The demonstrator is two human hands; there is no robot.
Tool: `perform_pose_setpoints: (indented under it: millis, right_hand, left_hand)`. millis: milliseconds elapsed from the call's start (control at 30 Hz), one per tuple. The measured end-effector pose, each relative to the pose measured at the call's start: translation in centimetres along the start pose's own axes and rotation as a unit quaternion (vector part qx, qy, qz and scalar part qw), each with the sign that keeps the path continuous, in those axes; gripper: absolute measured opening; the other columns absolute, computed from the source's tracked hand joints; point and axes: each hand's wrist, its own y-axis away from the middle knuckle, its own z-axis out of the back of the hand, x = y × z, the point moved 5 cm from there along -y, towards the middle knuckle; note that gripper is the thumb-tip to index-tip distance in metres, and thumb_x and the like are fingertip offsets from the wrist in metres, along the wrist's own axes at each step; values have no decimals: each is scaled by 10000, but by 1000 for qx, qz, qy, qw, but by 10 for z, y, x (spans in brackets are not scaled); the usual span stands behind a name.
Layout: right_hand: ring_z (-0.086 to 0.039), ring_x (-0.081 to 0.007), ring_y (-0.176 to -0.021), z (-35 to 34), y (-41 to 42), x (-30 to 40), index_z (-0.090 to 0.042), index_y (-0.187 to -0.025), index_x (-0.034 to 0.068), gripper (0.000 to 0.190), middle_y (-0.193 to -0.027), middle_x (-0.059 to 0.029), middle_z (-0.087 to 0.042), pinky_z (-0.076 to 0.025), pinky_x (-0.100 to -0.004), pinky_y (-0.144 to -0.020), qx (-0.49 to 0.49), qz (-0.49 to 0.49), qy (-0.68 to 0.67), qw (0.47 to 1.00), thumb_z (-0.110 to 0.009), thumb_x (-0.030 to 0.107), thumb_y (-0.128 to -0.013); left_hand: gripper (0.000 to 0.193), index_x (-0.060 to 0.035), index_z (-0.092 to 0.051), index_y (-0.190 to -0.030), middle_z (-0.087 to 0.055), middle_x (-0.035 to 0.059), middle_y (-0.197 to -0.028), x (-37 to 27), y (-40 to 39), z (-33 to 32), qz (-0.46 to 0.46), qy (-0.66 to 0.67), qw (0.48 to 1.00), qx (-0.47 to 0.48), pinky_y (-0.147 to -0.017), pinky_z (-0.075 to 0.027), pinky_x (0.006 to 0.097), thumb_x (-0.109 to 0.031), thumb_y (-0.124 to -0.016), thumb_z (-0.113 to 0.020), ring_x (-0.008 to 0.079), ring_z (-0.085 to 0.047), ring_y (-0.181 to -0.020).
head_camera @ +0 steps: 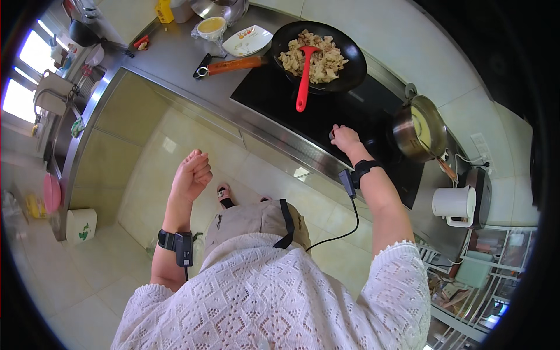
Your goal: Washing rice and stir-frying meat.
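My right hand (345, 138) reaches over the front of the black glass cooktop (284, 103), its fingers closed on a small round control knob (332, 134). Off to the left, above the floor, my left hand (192, 173) is curled into a loose fist with nothing visible in it. A black wok (356, 65) with a wooden handle (234, 65) stands on the cooktop's left side, holding browned pieces of food (330, 57). Across that food lies a red spatula (304, 83), its handle over the wok's near rim. A steel saucepan (404, 135) with pale contents sits at the right.
Left of the wok are a patterned white plate (248, 41) and a bowl of yellow liquid (211, 26). A white jug (453, 202) stands at the right near a wall socket (481, 146). Farther left, a sink faucet (50, 94) is beside the window. A wire rack (472, 302) stands at lower right.
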Motion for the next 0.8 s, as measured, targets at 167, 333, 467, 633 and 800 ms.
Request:
perform_pose_setpoints:
  millis: [167, 333, 467, 633, 800]
  right_hand:
    - [-548, -312, -938, 43, 20, -9, -275, -1282, 24, 779, -1058, -207, -520, -458, -373, -786, -18, -69, -33, 997, -665, 322, -677]
    - [-551, -337, -903, 193, 71, -35, -348, -1193, 6, 584, -964, -206, -564, -456, -402, -746, -238, -25, -97, 966, -619, 244, -734]
    - [-586, -291, -760, 349, 153, -40, -342, -1182, 56, 501, -869, -134, -595, -459, -373, -668, -433, -41, -161, 886, -581, 204, -768]
    - [-587, -245, -625, 483, 234, -40, -341, -1140, 43, 442, -669, -82, -587, -455, -346, -613, -647, -26, -144, 748, -558, 190, -784]
    - [-595, -289, -697, 548, 228, -88, -353, -1069, 20, 379, -715, -115, -603, -453, -376, -675, -658, -130, -98, 735, -524, 217, -794]
  left_hand:
    - [238, -152, -362, -667, -260, -79, -499, -13, -13, -11, -20, -9, 1000, 16, -379, -208, 192, -43, -855, -459, 37, -236, -404]
    - [246, -154, -350, -664, -258, -81, -502, -23, -34, -30, -35, -16, 997, 73, -360, -193, 191, -39, -857, -452, 35, -236, -392]
    - [231, -152, -368, -672, -250, -80, -490, -34, -42, -55, -43, -26, 991, 122, -353, -200, 187, -48, -862, -447, 38, -232, -383]
    - [203, -148, -422, -691, -262, -83, -484, -43, -46, -76, -43, -16, 990, 131, -351, -200, 183, -28, -852, -454, 33, -230, -382]
    - [197, -143, -436, -694, -266, -82, -480, -59, -48, -73, -67, 11, 987, 144, -348, -202, 182, -20, -846, -458, 32, -225, -375]
